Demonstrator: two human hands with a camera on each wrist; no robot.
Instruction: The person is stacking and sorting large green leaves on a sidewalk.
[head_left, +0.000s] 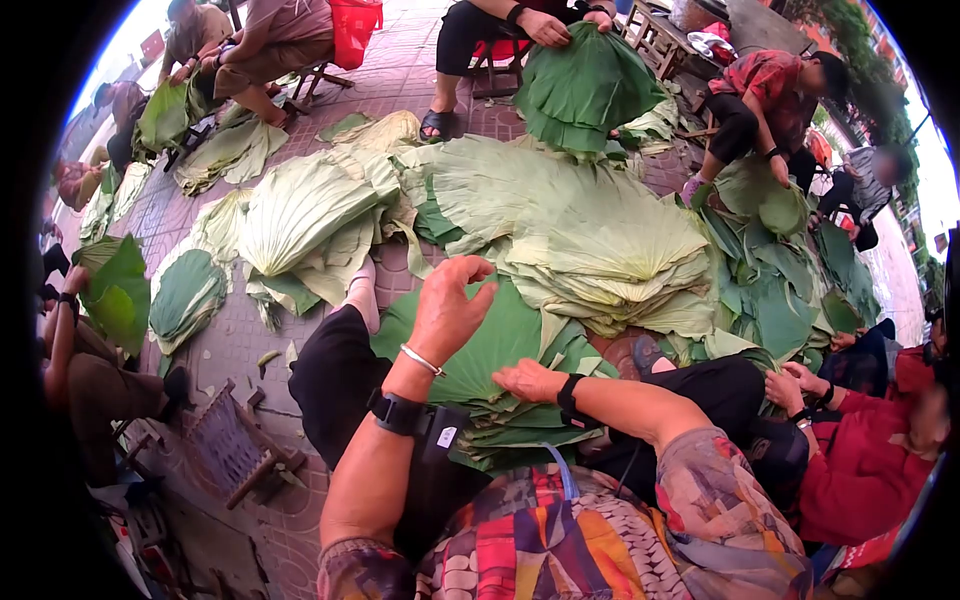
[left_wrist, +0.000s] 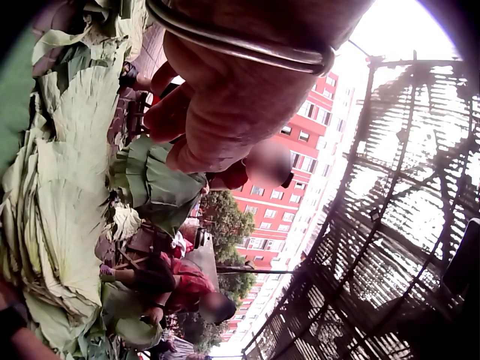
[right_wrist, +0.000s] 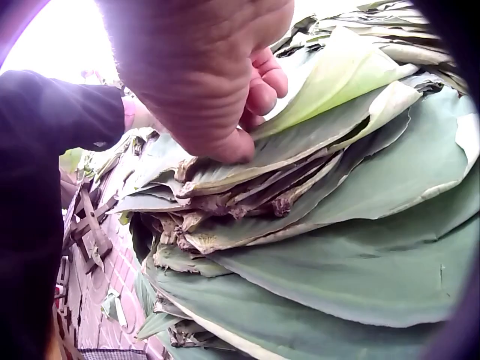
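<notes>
A layered stack of green lotus leaves (head_left: 470, 345) lies in front of the person, between the legs. My left hand (head_left: 452, 305) is raised over the stack, its fingers loosely bent with nothing between them; the left wrist view shows the same hand (left_wrist: 232, 105) in the air. My right hand (head_left: 530, 381) is low at the near part of the stack. In the right wrist view its thumb touches the top leaf (right_wrist: 300, 154) beside the cut stem ends, and its fingers curl in front of a paler, folded-up leaf edge (right_wrist: 337, 82).
A large heap of pale lotus leaves (head_left: 600, 240) spreads just beyond the stack. More pale leaves (head_left: 310, 210) lie to the left on the brick paving. An overturned wooden stool (head_left: 235, 445) is at lower left. Several people sit around; one holds a green leaf bundle (head_left: 585, 85).
</notes>
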